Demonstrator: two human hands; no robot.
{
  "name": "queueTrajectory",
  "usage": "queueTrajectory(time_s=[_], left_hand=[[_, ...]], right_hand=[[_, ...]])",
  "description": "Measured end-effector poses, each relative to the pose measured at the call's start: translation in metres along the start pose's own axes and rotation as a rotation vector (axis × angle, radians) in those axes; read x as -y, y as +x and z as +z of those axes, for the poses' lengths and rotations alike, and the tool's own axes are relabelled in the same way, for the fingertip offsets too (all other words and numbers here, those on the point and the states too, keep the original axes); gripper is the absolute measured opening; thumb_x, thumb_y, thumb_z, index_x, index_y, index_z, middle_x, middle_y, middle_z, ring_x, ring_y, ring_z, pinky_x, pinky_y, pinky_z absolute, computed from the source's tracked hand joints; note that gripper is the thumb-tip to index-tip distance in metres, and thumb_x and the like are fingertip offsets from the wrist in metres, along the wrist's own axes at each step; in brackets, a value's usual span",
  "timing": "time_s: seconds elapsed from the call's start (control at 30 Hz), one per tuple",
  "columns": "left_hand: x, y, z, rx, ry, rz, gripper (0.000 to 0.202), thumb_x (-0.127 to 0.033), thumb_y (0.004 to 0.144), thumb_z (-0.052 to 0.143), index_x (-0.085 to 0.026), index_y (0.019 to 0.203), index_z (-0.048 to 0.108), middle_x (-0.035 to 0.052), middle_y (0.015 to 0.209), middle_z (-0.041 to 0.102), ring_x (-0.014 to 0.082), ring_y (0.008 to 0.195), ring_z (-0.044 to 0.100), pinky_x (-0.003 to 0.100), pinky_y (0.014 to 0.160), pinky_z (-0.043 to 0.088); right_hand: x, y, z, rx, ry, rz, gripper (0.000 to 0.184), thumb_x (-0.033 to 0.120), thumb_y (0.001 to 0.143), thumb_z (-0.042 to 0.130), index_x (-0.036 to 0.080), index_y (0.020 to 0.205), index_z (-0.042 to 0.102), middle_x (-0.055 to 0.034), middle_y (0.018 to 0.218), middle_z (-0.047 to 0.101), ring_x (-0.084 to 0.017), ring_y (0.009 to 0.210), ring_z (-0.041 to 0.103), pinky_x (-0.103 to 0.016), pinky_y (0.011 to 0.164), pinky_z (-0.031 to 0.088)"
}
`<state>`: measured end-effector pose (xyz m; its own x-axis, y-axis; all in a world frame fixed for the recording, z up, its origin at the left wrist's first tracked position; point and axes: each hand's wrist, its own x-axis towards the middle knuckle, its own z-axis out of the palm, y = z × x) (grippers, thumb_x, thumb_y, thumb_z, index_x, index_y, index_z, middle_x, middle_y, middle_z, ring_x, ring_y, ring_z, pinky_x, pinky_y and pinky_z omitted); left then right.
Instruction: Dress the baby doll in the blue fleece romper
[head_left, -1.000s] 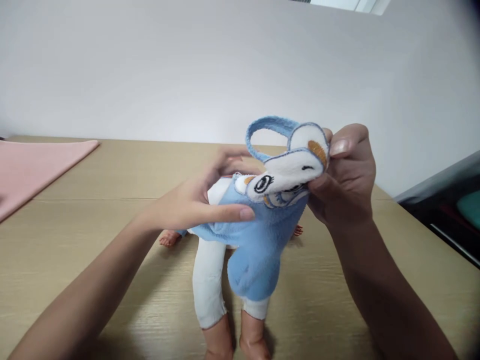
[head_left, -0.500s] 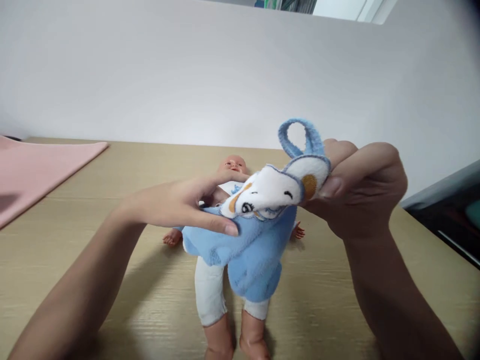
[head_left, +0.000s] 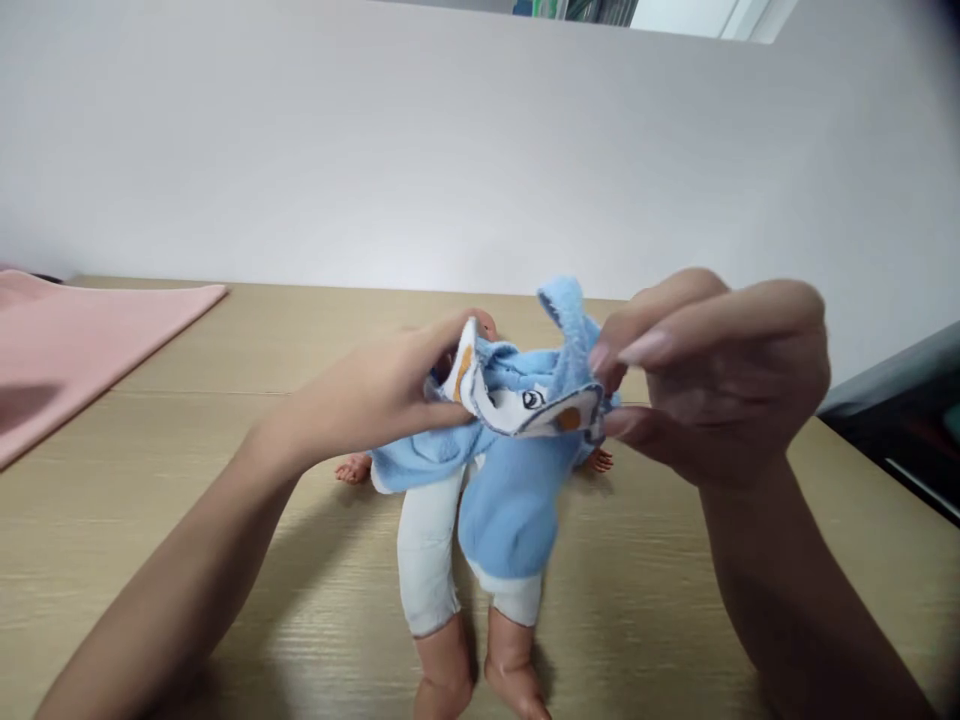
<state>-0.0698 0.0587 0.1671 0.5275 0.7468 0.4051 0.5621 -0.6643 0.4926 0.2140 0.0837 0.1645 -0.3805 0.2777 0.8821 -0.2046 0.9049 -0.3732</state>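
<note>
A baby doll [head_left: 431, 560] in white leggings lies on its back, feet toward me. Its head is mostly hidden behind my left hand [head_left: 375, 395] and the cloth. Over its body is a blue plush doll garment [head_left: 514, 505], with a white piece [head_left: 517, 412] bearing a stitched face and orange spots. My left hand grips the left edge of this piece between thumb and fingers. At its right end, my right hand [head_left: 697, 370] pinches the edge beside a blue fabric loop [head_left: 564, 300]. The piece is curved open, showing its blue inside.
The doll lies on a light wooden table [head_left: 150, 520]. A pink cloth [head_left: 90, 350] covers its far left corner. A dark, shiny object [head_left: 900, 420] stands at the right edge. Behind the table rises a white wall [head_left: 375, 150].
The white face piece has been tipped down and bent open, so its blue inside now shows. The loop has dropped and turned, and my right hand's fingers have shifted leftward onto the edge.
</note>
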Motion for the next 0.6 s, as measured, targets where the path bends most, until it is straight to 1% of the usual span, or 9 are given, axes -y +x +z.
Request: queueTrajectory(time_s=[0.1,0.2,0.3,0.37,0.4,0.43,0.47,0.57,0.6], left_hand=[[0.006,0.000,0.003,-0.152,0.045,-0.020,0.035,-0.034,0.095,0.083,-0.026,0.120,0.061,0.0012,0.109,0.076,0.0224,0.094,0.072,0.033,0.078,0.055],[0.010,0.001,0.008,-0.273,0.086,0.003,0.041,-0.032,0.094,0.083,-0.026,0.125,0.058,0.0018,0.112,0.074,0.0206,0.093,0.070,0.033,0.075,0.054],[0.014,0.003,0.012,-0.377,0.092,0.073,0.043,-0.027,0.093,0.082,-0.026,0.127,0.056,0.0014,0.115,0.073,0.0180,0.091,0.068,0.032,0.076,0.055],[0.016,0.004,0.014,-0.419,0.086,0.117,0.044,-0.023,0.092,0.081,-0.027,0.128,0.055,0.0016,0.119,0.072,0.0171,0.094,0.068,0.032,0.078,0.056],[0.017,0.005,0.015,-0.438,0.086,0.129,0.046,-0.020,0.091,0.081,-0.027,0.128,0.055,0.0015,0.120,0.072,0.0167,0.094,0.068,0.031,0.078,0.056],[0.017,0.006,0.016,-0.456,0.086,0.134,0.048,-0.018,0.089,0.081,-0.028,0.128,0.054,0.0014,0.120,0.072,0.0166,0.093,0.068,0.031,0.076,0.056],[0.018,0.006,0.018,-0.470,0.081,0.139,0.049,-0.016,0.088,0.080,-0.029,0.127,0.054,0.0011,0.119,0.072,0.0165,0.091,0.068,0.031,0.074,0.056],[0.020,0.007,0.022,-0.503,0.034,0.145,0.048,-0.018,0.089,0.084,-0.031,0.123,0.053,0.0001,0.113,0.072,0.0168,0.086,0.068,0.032,0.069,0.055],[0.021,0.008,0.023,-0.504,0.017,0.145,0.047,-0.021,0.090,0.085,-0.031,0.123,0.052,0.0002,0.112,0.071,0.0173,0.086,0.068,0.033,0.070,0.056]], right_hand=[[-0.004,0.003,-0.004,-0.088,-0.062,0.072,0.052,0.022,0.088,0.095,0.042,0.133,0.080,-0.0036,0.117,0.074,-0.025,0.089,0.072,-0.042,0.070,0.066],[-0.013,0.004,-0.007,-0.141,-0.285,0.123,0.053,0.036,0.086,0.097,0.042,0.133,0.074,-0.0069,0.131,0.070,-0.032,0.103,0.072,-0.049,0.080,0.067],[-0.018,0.004,-0.008,-0.240,-0.533,0.010,0.037,0.049,0.093,0.086,0.039,0.127,0.074,-0.0092,0.124,0.066,-0.037,0.112,0.066,-0.054,0.090,0.064],[-0.016,0.003,-0.008,-0.319,-0.636,-0.104,0.029,0.051,0.098,0.074,0.037,0.123,0.077,-0.0103,0.114,0.061,-0.040,0.118,0.062,-0.059,0.102,0.060],[-0.012,0.003,-0.008,-0.320,-0.670,-0.138,0.029,0.051,0.100,0.068,0.036,0.123,0.078,-0.0111,0.114,0.059,-0.042,0.122,0.060,-0.061,0.108,0.057],[-0.008,0.002,-0.009,-0.274,-0.692,-0.148,0.031,0.051,0.102,0.063,0.035,0.124,0.078,-0.0116,0.117,0.060,-0.043,0.126,0.059,-0.063,0.114,0.054],[-0.003,0.002,-0.010,-0.169,-0.700,-0.140,0.032,0.048,0.104,0.059,0.035,0.126,0.078,-0.0116,0.124,0.062,-0.043,0.131,0.059,-0.064,0.120,0.052],[0.006,0.002,-0.012,0.321,-0.665,-0.133,0.031,0.037,0.107,0.063,0.033,0.137,0.071,-0.0079,0.150,0.067,-0.038,0.141,0.063,-0.061,0.125,0.051],[0.006,0.002,-0.012,0.435,-0.656,-0.146,0.034,0.033,0.107,0.067,0.032,0.141,0.068,-0.0076,0.154,0.068,-0.035,0.142,0.065,-0.058,0.123,0.053]])
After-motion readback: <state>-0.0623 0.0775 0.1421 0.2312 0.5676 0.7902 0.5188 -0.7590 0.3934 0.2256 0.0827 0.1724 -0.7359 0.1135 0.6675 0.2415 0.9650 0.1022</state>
